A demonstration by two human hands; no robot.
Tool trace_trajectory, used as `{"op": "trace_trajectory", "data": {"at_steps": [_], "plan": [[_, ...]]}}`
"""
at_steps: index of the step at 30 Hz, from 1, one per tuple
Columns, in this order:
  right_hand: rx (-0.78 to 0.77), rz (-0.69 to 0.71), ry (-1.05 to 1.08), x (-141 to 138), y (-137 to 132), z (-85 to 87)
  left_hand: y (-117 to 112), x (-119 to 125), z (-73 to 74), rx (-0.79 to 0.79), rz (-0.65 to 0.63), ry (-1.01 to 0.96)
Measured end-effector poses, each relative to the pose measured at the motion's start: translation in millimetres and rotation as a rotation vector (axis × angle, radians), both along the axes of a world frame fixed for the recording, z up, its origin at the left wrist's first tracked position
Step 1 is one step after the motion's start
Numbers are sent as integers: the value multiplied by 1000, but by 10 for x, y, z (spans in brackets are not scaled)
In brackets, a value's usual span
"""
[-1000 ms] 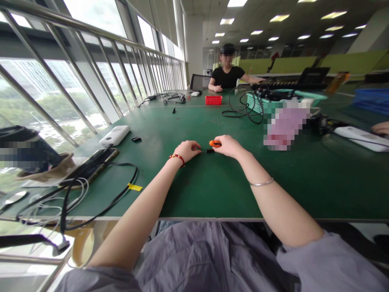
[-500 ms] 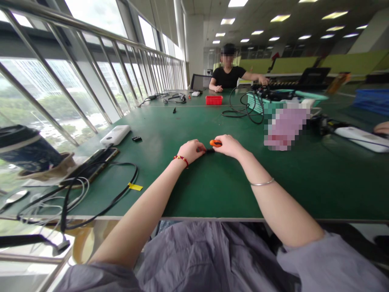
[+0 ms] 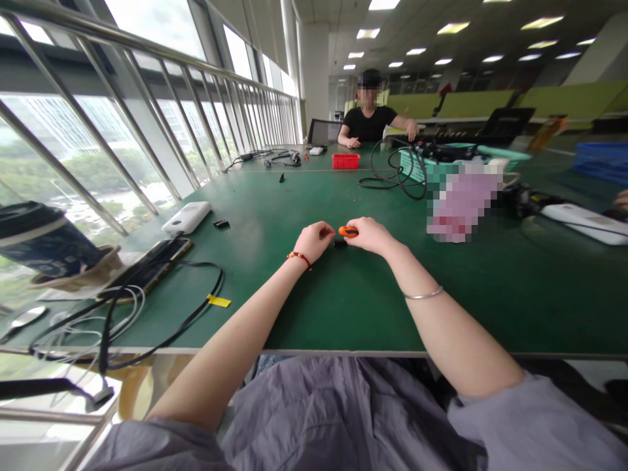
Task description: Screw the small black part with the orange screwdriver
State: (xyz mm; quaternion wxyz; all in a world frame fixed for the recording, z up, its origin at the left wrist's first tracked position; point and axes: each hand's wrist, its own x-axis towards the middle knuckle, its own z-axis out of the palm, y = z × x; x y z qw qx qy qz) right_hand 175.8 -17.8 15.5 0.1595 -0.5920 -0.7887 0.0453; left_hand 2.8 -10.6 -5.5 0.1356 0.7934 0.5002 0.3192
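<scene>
My right hand (image 3: 371, 235) is closed around an orange-and-black handle (image 3: 348, 231), which looks like a small hand tool; its far part is hidden. Just below the handle, near my right fingertips, a small black part (image 3: 340, 243) lies at the table surface. My left hand (image 3: 316, 241) is beside it on the left, fingers curled in a pinch close to the handle's end. Whether anything small sits between those left fingertips cannot be made out. The left fingers are apart from the black part.
On the green table (image 3: 304, 307) lie a white device (image 3: 186, 218), a black piece (image 3: 221, 224), a phone (image 3: 147, 268) and cables (image 3: 189, 320) at left. Farther off are a red box (image 3: 346, 161) and a green basket (image 3: 412, 167). A person (image 3: 370, 121) sits opposite.
My left hand has moved slightly right and up, off the small black part and toward the orange handle. My right hand stays in place. The person opposite has shifted one hand leftward.
</scene>
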Motion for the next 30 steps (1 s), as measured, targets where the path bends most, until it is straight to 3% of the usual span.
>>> {"op": "trace_trajectory", "data": {"at_steps": [11, 30], "plan": [[-8, 18, 7, -4, -13, 15, 16, 32, -32, -122, 41, -74], [-7, 18, 7, -4, -2, 6, 58, 30, -58, -118, 80, -84]]}}
